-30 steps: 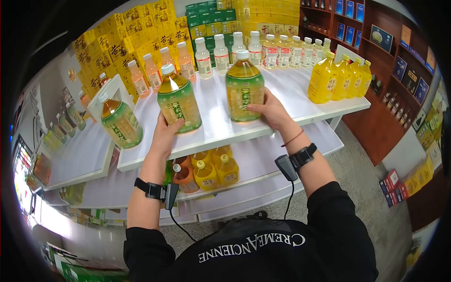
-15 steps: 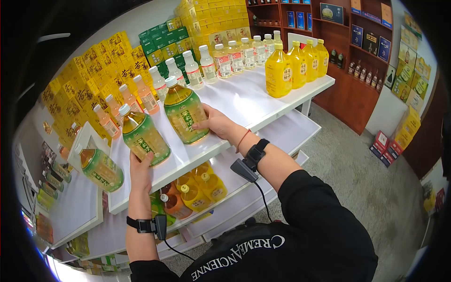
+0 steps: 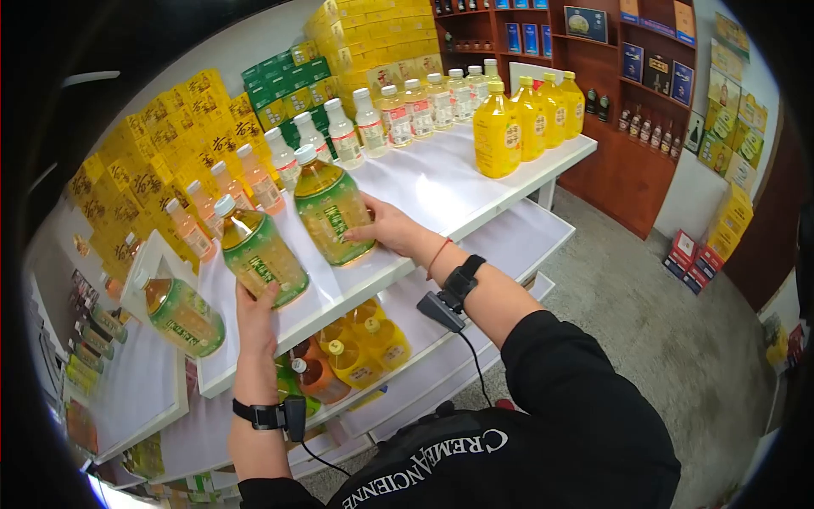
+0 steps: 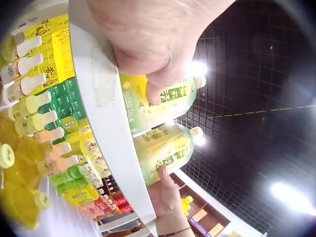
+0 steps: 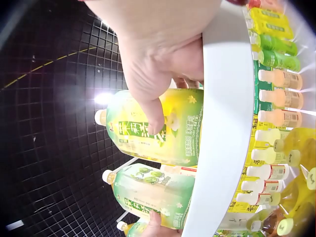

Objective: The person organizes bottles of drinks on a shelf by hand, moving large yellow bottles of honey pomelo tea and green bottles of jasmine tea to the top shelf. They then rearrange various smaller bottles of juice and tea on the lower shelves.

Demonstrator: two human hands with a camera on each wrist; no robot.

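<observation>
Two large green-labelled tea bottles with white caps stand side by side on the white top shelf. My left hand (image 3: 256, 314) holds the left tea bottle (image 3: 264, 259) low on its body, thumb across the front label. Around the right side of the other tea bottle (image 3: 332, 216) my right hand (image 3: 392, 227) is wrapped, its thumb on the label too. In the right wrist view, that thumb presses the label of the nearer bottle (image 5: 173, 143), and the remaining fingers are mostly hidden behind it. A third tea bottle (image 3: 184, 312) stands to the left, untouched.
Behind stand peach-coloured bottles (image 3: 259, 178) and white-capped clear bottles (image 3: 345, 134). Yellow jugs (image 3: 497, 131) line the shelf's right end. Below the shelf edge (image 3: 373, 284) sit more yellow bottles (image 3: 352, 360). Stacked yellow cartons (image 3: 373, 42) rise at the back.
The head view has turned right, so the scene shifts left. The right tea bottle, in my right hand, has come closer to the left one. Over the last half second little differs.
</observation>
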